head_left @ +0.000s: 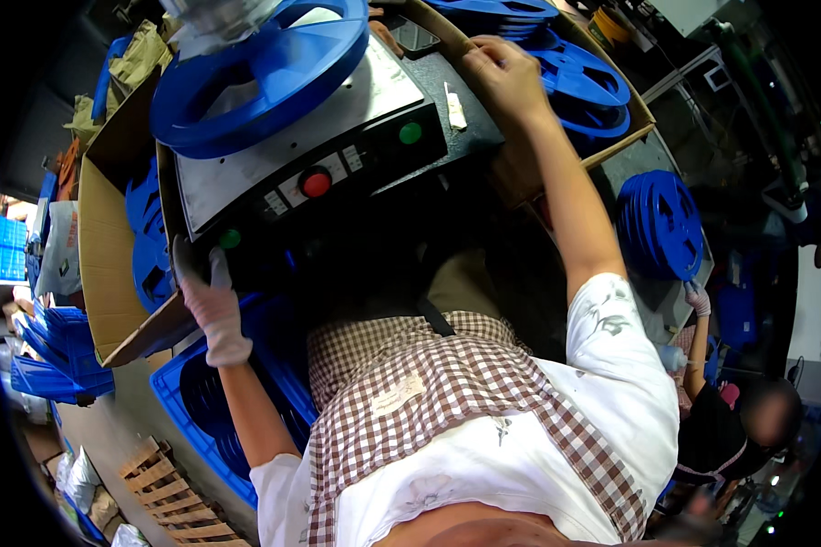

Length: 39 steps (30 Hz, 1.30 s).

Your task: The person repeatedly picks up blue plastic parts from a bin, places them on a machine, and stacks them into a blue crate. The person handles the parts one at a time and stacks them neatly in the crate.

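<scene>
My left hand point(212, 308), in a whitish glove, is at the front left corner of a machine, beside an open cardboard box point(109, 264). Its fingers are stretched and apart, with the thumb close to a green button point(230, 239). My bare right hand point(511, 77) reaches to the rim of another cardboard box point(643, 128) at the far right. Its fingers are curled together; what they hold, if anything, is hidden. A large blue spoked reel point(265, 100) sits on the machine's metal top, below a blurred silvery part point(214, 23).
A red button point(316, 182) and a second green button point(410, 133) are on the machine's front. Blue reels point(586, 77) fill the right box; more stand stacked point(659, 223) near a co-worker's gloved hand point(698, 299). A blue crate point(201, 428) and wooden pallet point(173, 497) lie lower left.
</scene>
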Each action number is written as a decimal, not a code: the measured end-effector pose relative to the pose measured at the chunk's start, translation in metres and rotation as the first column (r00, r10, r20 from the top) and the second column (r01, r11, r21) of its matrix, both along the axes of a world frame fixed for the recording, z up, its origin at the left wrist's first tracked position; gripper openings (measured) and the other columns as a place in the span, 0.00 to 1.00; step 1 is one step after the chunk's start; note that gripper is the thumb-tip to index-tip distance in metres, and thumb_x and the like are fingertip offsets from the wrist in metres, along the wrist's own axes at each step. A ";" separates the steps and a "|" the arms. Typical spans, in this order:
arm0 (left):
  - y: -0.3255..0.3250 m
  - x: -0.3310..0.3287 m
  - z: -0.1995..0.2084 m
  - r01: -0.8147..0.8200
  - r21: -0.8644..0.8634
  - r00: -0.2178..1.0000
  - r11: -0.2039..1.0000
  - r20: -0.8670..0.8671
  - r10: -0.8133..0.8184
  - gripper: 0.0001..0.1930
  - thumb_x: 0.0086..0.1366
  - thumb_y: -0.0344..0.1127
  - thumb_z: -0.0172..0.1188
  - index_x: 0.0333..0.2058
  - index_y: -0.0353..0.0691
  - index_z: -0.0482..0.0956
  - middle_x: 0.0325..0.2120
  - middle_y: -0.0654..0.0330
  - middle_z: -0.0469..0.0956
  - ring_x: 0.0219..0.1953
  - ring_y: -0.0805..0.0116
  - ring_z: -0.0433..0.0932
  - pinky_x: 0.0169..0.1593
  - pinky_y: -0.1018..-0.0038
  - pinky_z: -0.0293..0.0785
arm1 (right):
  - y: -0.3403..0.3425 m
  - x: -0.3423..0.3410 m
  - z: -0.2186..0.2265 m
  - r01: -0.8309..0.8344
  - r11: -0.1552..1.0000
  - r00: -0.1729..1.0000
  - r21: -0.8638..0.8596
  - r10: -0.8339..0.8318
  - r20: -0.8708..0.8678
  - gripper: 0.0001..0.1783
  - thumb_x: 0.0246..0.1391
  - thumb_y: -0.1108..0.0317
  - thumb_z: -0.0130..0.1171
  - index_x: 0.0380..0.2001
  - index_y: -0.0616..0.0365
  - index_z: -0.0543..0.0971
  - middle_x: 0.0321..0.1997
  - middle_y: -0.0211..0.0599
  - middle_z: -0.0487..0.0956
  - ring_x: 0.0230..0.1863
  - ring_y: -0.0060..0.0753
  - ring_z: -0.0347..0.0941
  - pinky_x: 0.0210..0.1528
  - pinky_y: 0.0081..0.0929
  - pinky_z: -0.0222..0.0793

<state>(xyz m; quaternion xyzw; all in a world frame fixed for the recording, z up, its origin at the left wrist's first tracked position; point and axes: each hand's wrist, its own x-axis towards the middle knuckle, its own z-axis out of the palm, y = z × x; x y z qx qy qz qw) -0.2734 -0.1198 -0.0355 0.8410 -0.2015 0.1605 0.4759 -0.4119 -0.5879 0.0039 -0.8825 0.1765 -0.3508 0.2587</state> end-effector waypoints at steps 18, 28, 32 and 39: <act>0.010 -0.047 0.013 0.279 -0.013 0.960 0.960 0.024 -0.278 0.19 0.66 0.23 0.53 0.56 0.35 0.71 0.53 0.54 0.74 0.55 0.65 0.73 0.60 0.75 0.66 | -0.101 -0.175 -0.018 0.375 0.805 0.564 -0.460 -0.592 -0.576 0.49 0.42 0.34 0.61 0.64 0.47 0.63 0.57 0.50 0.73 0.56 0.56 0.71 0.59 0.45 0.65; -0.037 0.071 0.065 0.253 0.396 0.913 0.883 0.205 -0.354 0.27 0.61 0.33 0.58 0.60 0.44 0.66 0.50 0.51 0.75 0.52 0.56 0.75 0.57 0.64 0.68 | -0.064 -0.177 -0.042 0.549 0.787 0.644 -0.280 -0.612 -0.458 0.44 0.43 0.45 0.61 0.64 0.49 0.65 0.51 0.55 0.76 0.53 0.53 0.72 0.55 0.44 0.67; -0.080 0.083 0.089 -0.088 0.840 0.850 0.535 0.343 -0.399 0.24 0.61 0.33 0.56 0.58 0.45 0.67 0.46 0.51 0.77 0.52 0.53 0.74 0.59 0.56 0.64 | -0.004 -0.187 -0.032 0.232 0.839 0.927 0.492 -0.344 0.150 0.29 0.58 0.51 0.53 0.58 0.57 0.69 0.35 0.27 0.73 0.36 0.23 0.68 0.41 0.23 0.66; -0.091 0.140 0.082 -0.217 0.788 0.685 0.576 0.543 -0.485 0.20 0.62 0.30 0.52 0.54 0.44 0.70 0.42 0.53 0.78 0.50 0.56 0.75 0.55 0.61 0.68 | 0.141 -0.179 -0.003 -0.574 0.333 0.748 0.748 -0.159 0.645 0.25 0.60 0.51 0.48 0.51 0.60 0.68 0.37 0.37 0.70 0.40 0.30 0.67 0.42 0.29 0.68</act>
